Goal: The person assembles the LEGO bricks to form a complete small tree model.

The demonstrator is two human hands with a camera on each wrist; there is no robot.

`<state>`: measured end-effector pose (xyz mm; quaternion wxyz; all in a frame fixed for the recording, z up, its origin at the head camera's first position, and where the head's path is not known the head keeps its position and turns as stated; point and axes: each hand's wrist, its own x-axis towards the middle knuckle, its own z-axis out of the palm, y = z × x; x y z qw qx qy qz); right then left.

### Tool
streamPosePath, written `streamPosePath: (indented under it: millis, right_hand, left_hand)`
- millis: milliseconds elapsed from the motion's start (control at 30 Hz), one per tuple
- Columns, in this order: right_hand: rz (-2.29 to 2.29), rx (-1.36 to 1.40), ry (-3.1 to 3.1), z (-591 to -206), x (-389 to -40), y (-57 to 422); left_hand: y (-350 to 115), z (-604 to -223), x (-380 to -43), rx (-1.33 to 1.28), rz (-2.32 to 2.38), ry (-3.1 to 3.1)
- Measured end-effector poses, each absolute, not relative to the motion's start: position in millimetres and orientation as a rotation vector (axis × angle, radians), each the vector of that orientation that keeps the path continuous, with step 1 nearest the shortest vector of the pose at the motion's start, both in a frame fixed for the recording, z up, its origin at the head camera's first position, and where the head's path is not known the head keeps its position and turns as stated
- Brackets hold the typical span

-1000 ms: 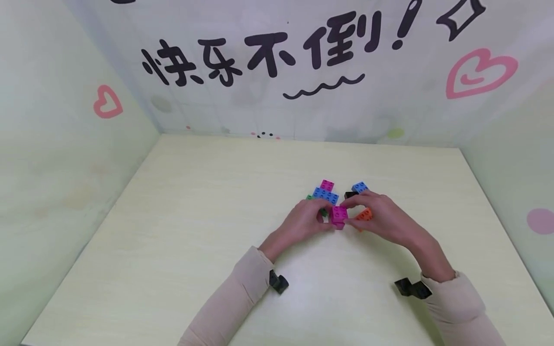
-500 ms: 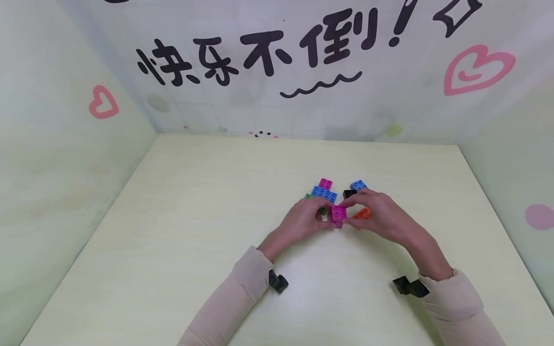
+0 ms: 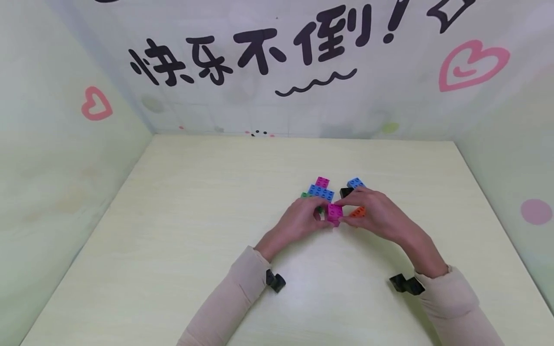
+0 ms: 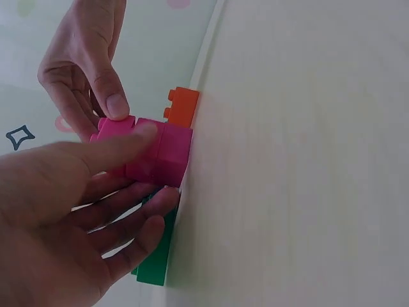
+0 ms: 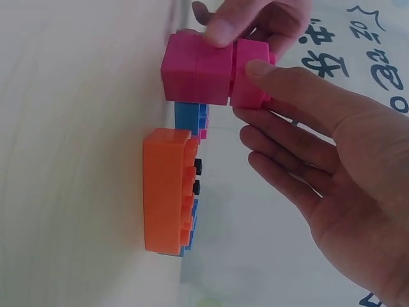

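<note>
Between both hands, a short stack of pink toy building bricks (image 3: 335, 211) stands upright on the table. My left hand (image 3: 298, 221) grips the lower part (image 4: 172, 153), thumb on the near side. With thumb and fingers, my right hand (image 3: 381, 214) pinches the top pink brick (image 5: 249, 86). A thin gap shows between that top brick and the part below it in the right wrist view. Just right of the stack, partly behind the right hand, lies an orange brick (image 5: 166, 192). A green brick (image 4: 153, 262) sits by the left fingers, mostly covered in the head view.
Behind the left hand lie a blue brick (image 3: 321, 192) and another pink brick (image 3: 322, 182). A black brick (image 3: 346, 192) and a second blue brick (image 3: 356, 182) are beyond the right hand. Printed walls enclose the pale table (image 3: 195, 192) at the back and sides.
The head view has shifted slightly, so the whole scene sits a little further left. Both hands keep the same hold on the pink stack.
</note>
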<state>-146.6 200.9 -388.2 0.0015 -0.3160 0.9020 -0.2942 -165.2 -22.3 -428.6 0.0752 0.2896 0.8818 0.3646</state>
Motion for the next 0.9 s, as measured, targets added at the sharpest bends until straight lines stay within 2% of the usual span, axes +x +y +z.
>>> streamPosePath:
  millis: [267, 400, 900]
  right_hand:
    - [-1.011, -0.850, 2.739, -386.3, -148.9, 200.5]
    - [-1.074, -0.770, 2.683, -385.6, -148.7, 206.2]
    - [-1.132, -0.757, 2.664, -389.9, -151.8, 208.6]
  left_hand:
    - [-31.1, -416.4, -166.2, 0.888, 1.345, 2.590]
    - [-29.3, -416.0, -165.3, 0.890, 1.333, 2.594]
    - [-25.9, -411.5, -162.7, 0.863, 1.154, 2.691]
